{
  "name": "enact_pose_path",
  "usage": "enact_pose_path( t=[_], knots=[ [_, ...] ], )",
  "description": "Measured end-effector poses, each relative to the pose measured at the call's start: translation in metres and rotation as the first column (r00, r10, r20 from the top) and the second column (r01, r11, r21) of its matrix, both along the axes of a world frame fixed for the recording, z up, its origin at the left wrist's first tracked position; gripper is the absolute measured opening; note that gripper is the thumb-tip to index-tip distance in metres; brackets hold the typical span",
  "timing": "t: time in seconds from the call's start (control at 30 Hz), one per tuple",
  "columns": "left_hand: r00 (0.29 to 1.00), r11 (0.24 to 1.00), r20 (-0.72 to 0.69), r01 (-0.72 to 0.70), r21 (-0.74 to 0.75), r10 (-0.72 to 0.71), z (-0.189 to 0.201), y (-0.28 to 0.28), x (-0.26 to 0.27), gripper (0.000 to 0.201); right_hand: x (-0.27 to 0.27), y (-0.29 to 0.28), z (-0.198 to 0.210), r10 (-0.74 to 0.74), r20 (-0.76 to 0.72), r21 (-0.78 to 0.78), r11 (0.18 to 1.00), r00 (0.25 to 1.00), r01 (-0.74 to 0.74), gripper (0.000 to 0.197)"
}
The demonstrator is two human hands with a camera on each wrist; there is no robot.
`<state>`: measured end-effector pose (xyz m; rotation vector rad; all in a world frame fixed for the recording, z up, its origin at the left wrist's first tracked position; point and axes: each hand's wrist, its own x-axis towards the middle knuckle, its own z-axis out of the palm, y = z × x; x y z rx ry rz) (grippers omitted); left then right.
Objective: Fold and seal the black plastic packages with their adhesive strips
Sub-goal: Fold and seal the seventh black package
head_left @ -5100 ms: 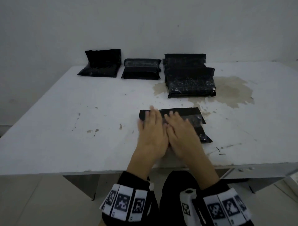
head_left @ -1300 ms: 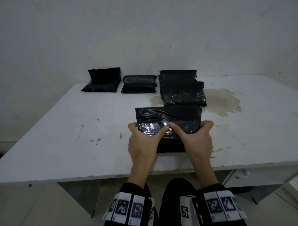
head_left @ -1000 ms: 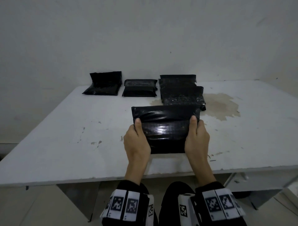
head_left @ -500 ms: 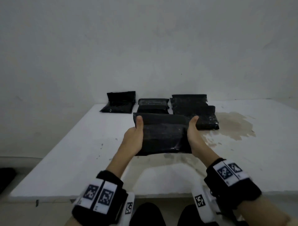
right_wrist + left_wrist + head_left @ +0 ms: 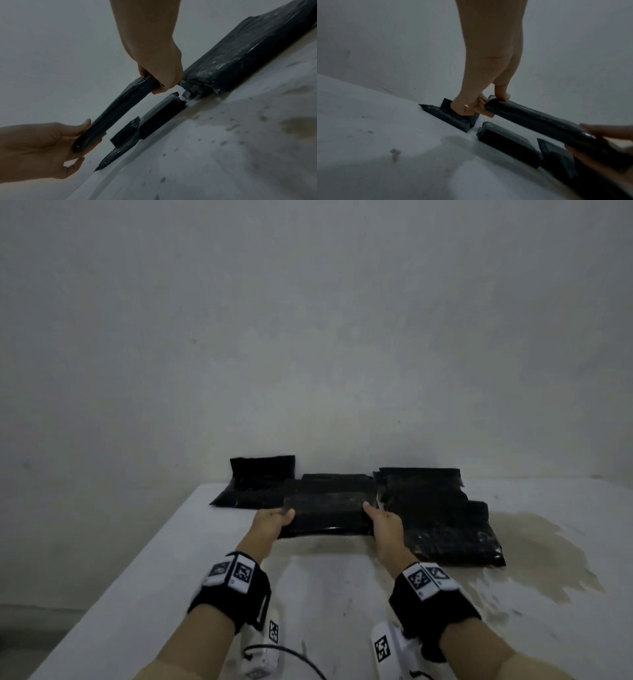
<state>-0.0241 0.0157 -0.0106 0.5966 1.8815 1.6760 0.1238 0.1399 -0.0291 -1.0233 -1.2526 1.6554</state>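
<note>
A folded black plastic package (image 5: 327, 513) hangs in the air between my two hands at the far side of the white table (image 5: 325, 594). My left hand (image 5: 282, 518) grips its left end, thumb on top, fingers beneath (image 5: 481, 106). My right hand (image 5: 375, 515) grips its right end the same way (image 5: 161, 82). The package (image 5: 539, 121) hovers just above a smaller folded package (image 5: 506, 143) that lies by the wall. The underside of the held package is hidden.
Another black package (image 5: 255, 487) lies at the back left with its flap leaning on the wall. A stack of larger black packages (image 5: 435, 515) lies at the back right, close to my right hand. A brown stain (image 5: 534, 546) spreads right of the stack.
Both hands lifted the package off the table's near edge and carried it away from me to the back row, where it now hovers above the middle package.
</note>
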Motion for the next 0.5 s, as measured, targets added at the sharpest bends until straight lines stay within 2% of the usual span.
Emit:
enact_pose_path(
  t=[0.03, 0.17, 0.23, 0.3, 0.4, 0.5],
  knots=[
    [0.999, 1.0, -0.045, -0.024, -0.018, 0.023, -0.006, 0.008, -0.007, 0.014, -0.005, 0.006, -0.001, -0.015, 0.026, 0.037, 0.999, 1.0, 0.014, 0.024],
    [0.978, 0.989, -0.188, -0.109, -0.1, 0.089, -0.019, 0.039, -0.021, 0.014, -0.025, 0.019, -0.003, -0.116, 0.185, 0.22, 0.973, 0.976, 0.074, 0.014],
    [0.968, 0.98, -0.215, -0.161, -0.121, 0.132, -0.023, 0.053, -0.024, 0.032, -0.035, 0.024, -0.006, -0.156, 0.245, 0.266, 0.96, 0.957, 0.088, 0.023],
    [0.965, 0.976, -0.205, -0.188, -0.112, 0.163, -0.031, 0.064, -0.03, 0.033, -0.043, 0.029, -0.008, -0.203, 0.246, 0.281, 0.951, 0.948, 0.131, 0.031],
    [0.96, 0.964, -0.186, -0.235, -0.121, 0.211, -0.041, 0.072, -0.035, 0.031, -0.053, 0.036, -0.011, -0.26, 0.151, 0.319, 0.926, 0.954, 0.202, 0.034],
    [0.959, 0.962, -0.195, -0.236, -0.136, 0.207, -0.044, 0.075, -0.039, 0.031, -0.057, 0.041, -0.01, -0.222, 0.235, 0.366, 0.922, 0.946, 0.126, 0.022]
  ],
)
